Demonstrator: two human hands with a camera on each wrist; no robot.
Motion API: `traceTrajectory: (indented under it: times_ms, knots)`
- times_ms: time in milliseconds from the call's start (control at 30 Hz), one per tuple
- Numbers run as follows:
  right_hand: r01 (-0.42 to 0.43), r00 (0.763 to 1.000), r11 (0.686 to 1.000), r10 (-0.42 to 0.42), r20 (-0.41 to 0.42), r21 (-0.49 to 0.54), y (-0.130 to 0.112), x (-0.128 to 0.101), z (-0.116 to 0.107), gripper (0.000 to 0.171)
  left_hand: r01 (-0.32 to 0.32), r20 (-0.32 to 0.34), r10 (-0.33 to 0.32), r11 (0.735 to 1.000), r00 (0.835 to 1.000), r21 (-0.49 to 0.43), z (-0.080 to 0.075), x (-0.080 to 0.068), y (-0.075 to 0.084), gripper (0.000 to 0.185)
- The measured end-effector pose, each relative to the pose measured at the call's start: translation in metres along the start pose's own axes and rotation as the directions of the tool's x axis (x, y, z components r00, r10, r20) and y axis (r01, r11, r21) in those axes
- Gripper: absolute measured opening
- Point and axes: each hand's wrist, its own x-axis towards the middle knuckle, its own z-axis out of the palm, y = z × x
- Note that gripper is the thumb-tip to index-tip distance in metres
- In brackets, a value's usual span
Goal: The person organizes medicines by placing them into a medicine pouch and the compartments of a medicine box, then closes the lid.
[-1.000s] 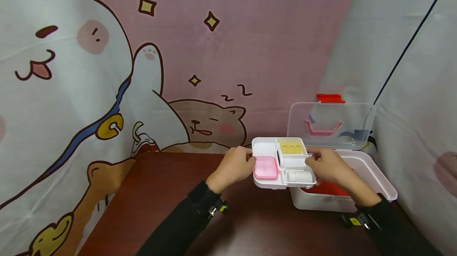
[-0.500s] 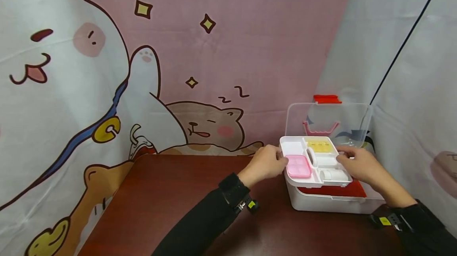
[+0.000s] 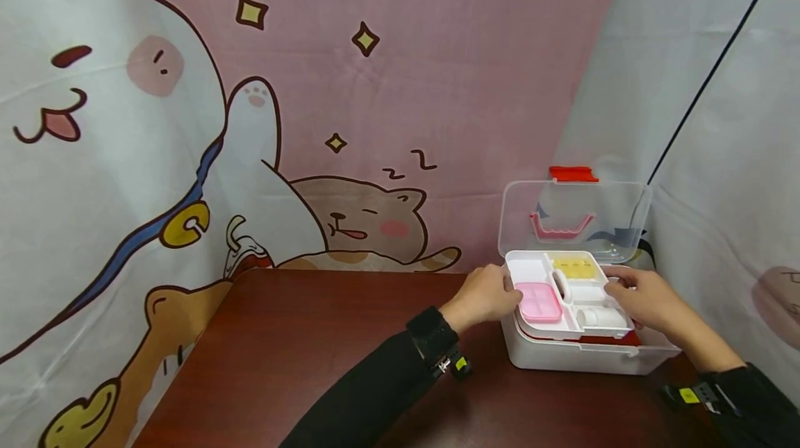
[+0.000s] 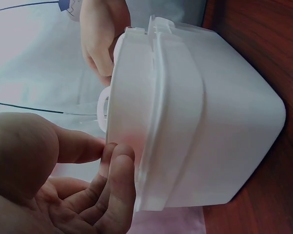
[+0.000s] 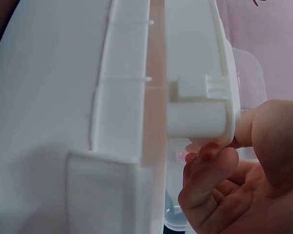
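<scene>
A white divided tray sits in the mouth of the white storage box. In it lie a pink pill case, a yellow item and a white roll. My left hand pinches the tray's left rim, and my right hand pinches its right rim. In the left wrist view my left fingers touch the tray edge above the box wall. In the right wrist view the right fingers curl under the tray's end tab.
The box's clear lid stands open behind, with a red latch on top. The box stands at the back right of a dark wooden table. A cartoon cat curtain hangs close behind, and grey cloth is on the right.
Both hands carried the tray to the right and down, from beside the box's left edge to lying in the box's mouth. Both arms moved with it.
</scene>
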Motion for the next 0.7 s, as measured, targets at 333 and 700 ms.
traceTrajectory:
  times_ms: [333, 700]
  knots:
    - [0.027, 1.000, 0.999, -0.028, -0.010, -0.044, 0.0068, 0.0019, 0.0039, 0.061, 0.012, -0.007, -0.012, 0.999, 1.000, 0.041, 0.0085, 0.0028, -0.0007, 0.031]
    - [0.040, 0.999, 0.996, -0.041, -0.005, -0.079, 0.0054, 0.0005, 0.0018, 0.062, 0.014, -0.002, -0.014, 0.998, 1.000, 0.066, 0.0098, 0.0027, -0.0002, 0.030]
